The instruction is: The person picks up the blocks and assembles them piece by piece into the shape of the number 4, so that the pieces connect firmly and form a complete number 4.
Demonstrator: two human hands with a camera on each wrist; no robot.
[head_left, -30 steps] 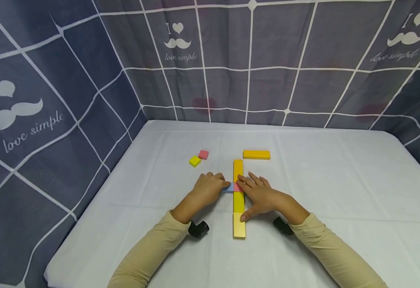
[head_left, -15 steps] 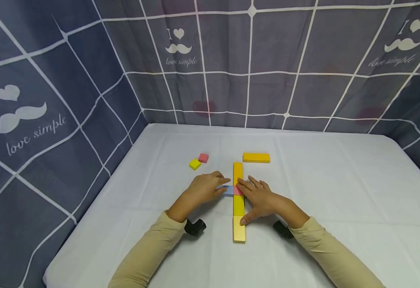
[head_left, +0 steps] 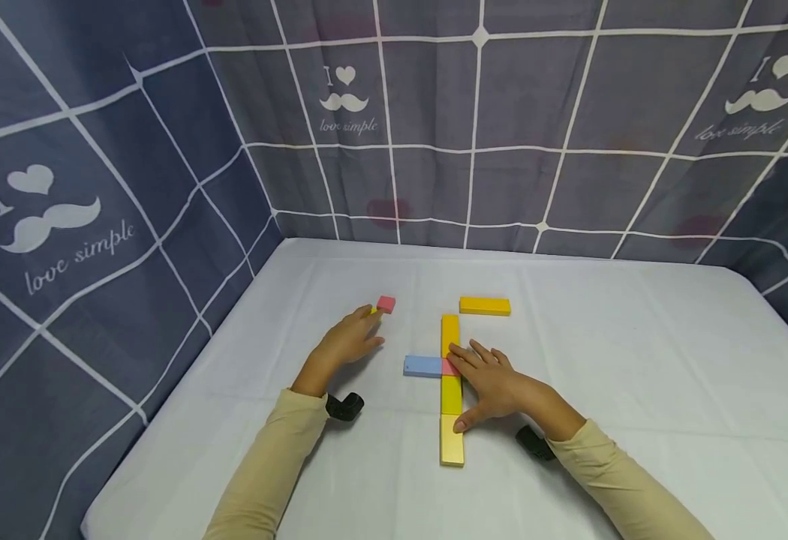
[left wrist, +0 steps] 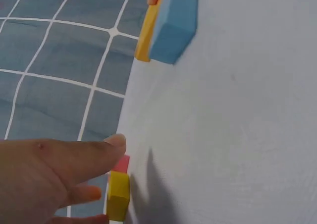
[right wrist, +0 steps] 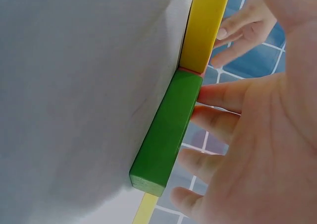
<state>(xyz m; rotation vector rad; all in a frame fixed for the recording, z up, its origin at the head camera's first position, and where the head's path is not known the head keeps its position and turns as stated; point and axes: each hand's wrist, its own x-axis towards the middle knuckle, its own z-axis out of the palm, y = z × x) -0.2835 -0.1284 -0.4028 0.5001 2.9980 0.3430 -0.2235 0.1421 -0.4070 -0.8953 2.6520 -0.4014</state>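
Observation:
My left hand (head_left: 347, 346) reaches over a small yellow block (left wrist: 118, 196), its fingers and thumb spread apart; the fingers hide most of that block in the head view. A small pink block (head_left: 386, 304) lies right beside it. My right hand (head_left: 498, 382) spreads over a cross-like row of flat blocks. Its fingertips lie at a pink square (head_left: 447, 367) in the middle, and its thumb touches a pale yellow block (head_left: 452, 442) at the near end. Under the right palm is a green block (right wrist: 166, 132), hidden in the head view. A blue block (head_left: 423, 366) adjoins the pink square's left.
A yellow block (head_left: 451, 395) stands between the pink square and the pale one. An orange-yellow block (head_left: 449, 330) forms the row's far end. Another orange-yellow block (head_left: 485, 306) lies crosswise behind it. A white cloth (head_left: 610, 337) covers the table, with patterned curtains (head_left: 515, 97) around it.
My left hand has left the blue block and moved left and away from me to the small yellow block. The right hand has stayed on the row.

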